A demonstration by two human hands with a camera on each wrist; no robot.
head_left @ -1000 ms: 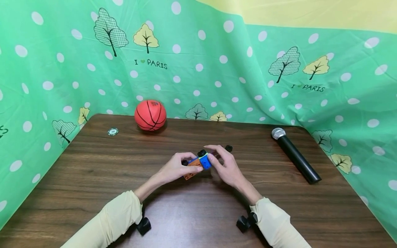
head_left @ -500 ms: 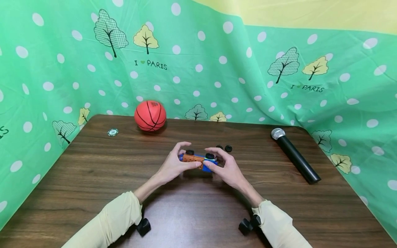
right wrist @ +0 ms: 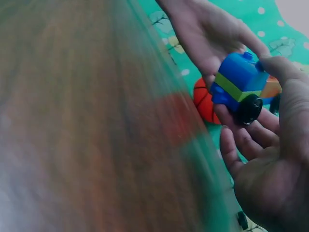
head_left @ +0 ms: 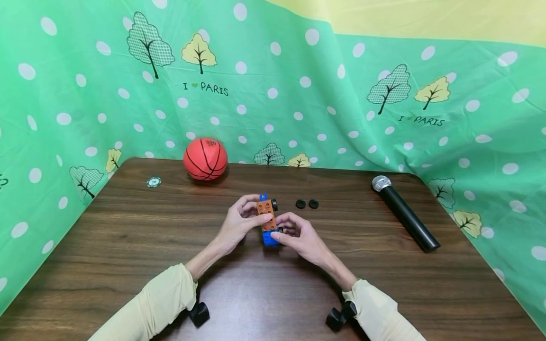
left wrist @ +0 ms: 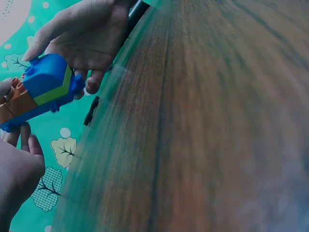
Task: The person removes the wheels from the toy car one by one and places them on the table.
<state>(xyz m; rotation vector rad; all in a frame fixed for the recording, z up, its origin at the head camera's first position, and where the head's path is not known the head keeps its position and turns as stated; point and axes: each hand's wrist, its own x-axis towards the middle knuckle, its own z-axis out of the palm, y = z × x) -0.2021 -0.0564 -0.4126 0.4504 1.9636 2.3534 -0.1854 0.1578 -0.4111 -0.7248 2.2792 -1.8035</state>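
A toy block car, with orange studded bricks, a blue cab and a green strip, is held above the table between both hands. My left hand grips its orange part, thumb on top. My right hand holds the blue cab end with thumb and fingers. In the right wrist view a black wheel sits on the near side of the car. The other side of the blue cab, seen in the left wrist view, shows blue stubs and no wheel. Two loose black wheels lie on the table beyond my right hand.
A red mini basketball stands at the back of the wooden table. Left of it lies a poker chip. A black microphone lies at the right. A green patterned cloth hangs behind.
The car has turned from lying crosswise to pointing away, its blue cab now toward me and its wheels to the right. Both loose wheels have come into full view.
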